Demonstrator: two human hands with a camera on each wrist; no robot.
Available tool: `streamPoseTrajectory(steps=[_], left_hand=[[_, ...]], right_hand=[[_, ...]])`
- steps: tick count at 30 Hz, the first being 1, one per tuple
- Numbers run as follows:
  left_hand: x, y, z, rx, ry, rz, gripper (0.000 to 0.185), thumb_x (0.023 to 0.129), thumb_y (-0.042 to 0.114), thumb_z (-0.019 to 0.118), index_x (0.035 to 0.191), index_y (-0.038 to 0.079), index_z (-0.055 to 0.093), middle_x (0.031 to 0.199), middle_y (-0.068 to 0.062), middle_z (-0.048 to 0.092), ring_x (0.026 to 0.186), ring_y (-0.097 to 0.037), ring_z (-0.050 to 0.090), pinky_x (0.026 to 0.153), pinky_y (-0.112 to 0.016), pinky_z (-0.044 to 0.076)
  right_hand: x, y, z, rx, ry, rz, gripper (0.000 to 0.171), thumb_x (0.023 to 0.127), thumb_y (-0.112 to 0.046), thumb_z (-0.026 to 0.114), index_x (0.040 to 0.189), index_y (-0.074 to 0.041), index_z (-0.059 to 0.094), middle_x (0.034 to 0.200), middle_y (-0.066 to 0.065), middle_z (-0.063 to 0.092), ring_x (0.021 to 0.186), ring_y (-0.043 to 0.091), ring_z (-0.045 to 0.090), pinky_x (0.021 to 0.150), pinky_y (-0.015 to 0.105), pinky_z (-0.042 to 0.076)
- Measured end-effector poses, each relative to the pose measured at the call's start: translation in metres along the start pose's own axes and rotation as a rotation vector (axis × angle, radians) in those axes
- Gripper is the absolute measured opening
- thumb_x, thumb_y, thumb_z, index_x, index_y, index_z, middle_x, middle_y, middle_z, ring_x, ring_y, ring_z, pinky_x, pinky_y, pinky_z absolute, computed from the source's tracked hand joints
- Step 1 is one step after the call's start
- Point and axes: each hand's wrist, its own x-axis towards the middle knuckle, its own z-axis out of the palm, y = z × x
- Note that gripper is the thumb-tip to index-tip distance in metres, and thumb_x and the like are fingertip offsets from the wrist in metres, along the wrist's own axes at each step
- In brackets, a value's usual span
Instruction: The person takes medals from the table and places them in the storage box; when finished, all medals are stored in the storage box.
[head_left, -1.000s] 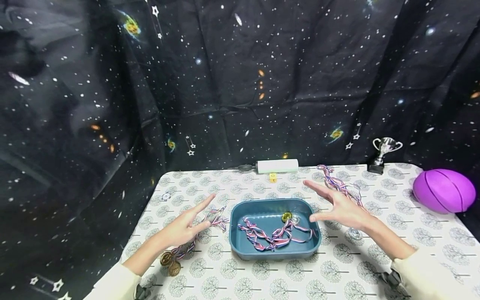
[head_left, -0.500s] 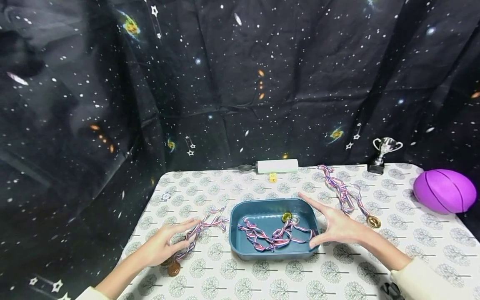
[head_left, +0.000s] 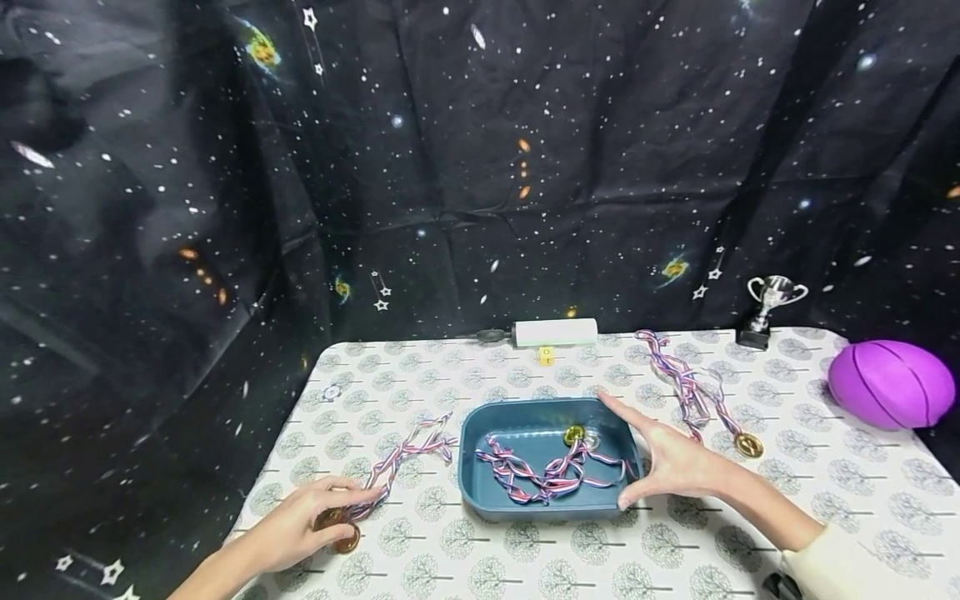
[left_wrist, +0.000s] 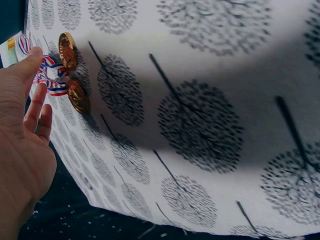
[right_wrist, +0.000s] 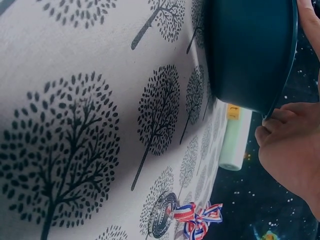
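Note:
My left hand (head_left: 311, 521) lies at the table's near left, its thumb and fingers touching the striped ribbon (left_wrist: 50, 82) just beside two bronze medals (head_left: 339, 532), without curling round them. That ribbon (head_left: 408, 450) trails away toward a blue tray (head_left: 480, 492). Striped ribbons (head_left: 540, 479), a gold medal (head_left: 573, 433) and a silver one lie in the tray. My right hand (head_left: 663, 462) rests flat against the tray's right rim (right_wrist: 285, 75), fingers spread, thumb at the near corner.
Another ribboned gold medal (head_left: 748, 446) lies right of the tray. At the back stand a white pump (head_left: 555, 332), a yellow die (head_left: 546, 356) and a small silver trophy (head_left: 772, 304). A purple ball (head_left: 888, 383) sits far right. A small medal (head_left: 332, 392) lies far left.
My left hand has drawn back along the ribbon to the bronze medals. My right hand has left the right-hand medal and settled against the tray's right rim.

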Motion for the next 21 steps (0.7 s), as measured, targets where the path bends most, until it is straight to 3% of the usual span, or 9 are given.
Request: streamPoseTrajectory(steps=[7, 10, 15, 21], left_hand=[[-0.014, 0.0, -0.002, 0.092, 0.024, 0.005, 0.068, 0.083, 0.007, 0.09, 0.143, 0.03, 0.07, 0.131, 0.009, 0.065, 0.115, -0.013, 0.064, 0.084, -0.037, 0.059], [-0.018, 0.001, 0.0, 0.147, 0.021, 0.017, 0.074, 0.08, 0.003, 0.09, 0.145, 0.031, 0.068, 0.134, 0.007, 0.065, 0.113, -0.017, 0.065, 0.083, -0.039, 0.06], [-0.02, 0.0, 0.005, 0.199, 0.009, 0.02, 0.072, 0.08, 0.013, 0.092, 0.146, 0.032, 0.068, 0.137, 0.006, 0.065, 0.115, -0.021, 0.065, 0.086, -0.048, 0.059], [-0.018, -0.005, 0.008, 0.211, 0.067, 0.06, 0.073, 0.078, 0.028, 0.095, 0.146, 0.029, 0.068, 0.137, 0.01, 0.067, 0.119, -0.016, 0.063, 0.084, -0.046, 0.06]], right_hand=[[-0.001, 0.0, 0.0, -0.001, -0.007, -0.003, 0.145, 0.058, -0.045, 0.104, 0.171, -0.012, 0.018, 0.17, 0.023, 0.03, 0.153, 0.044, 0.032, 0.123, 0.032, 0.023], [-0.001, 0.001, 0.001, 0.02, -0.014, -0.003, 0.145, 0.059, -0.043, 0.104, 0.171, -0.01, 0.018, 0.17, 0.025, 0.03, 0.153, 0.045, 0.031, 0.122, 0.026, 0.02], [-0.001, 0.0, 0.001, 0.042, -0.013, -0.006, 0.143, 0.061, -0.046, 0.102, 0.171, -0.011, 0.018, 0.17, 0.027, 0.029, 0.153, 0.049, 0.029, 0.122, 0.023, 0.017], [-0.002, -0.003, 0.001, 0.059, -0.012, -0.017, 0.141, 0.063, -0.046, 0.101, 0.169, -0.003, 0.019, 0.17, 0.028, 0.027, 0.153, 0.051, 0.027, 0.12, 0.017, 0.015]])
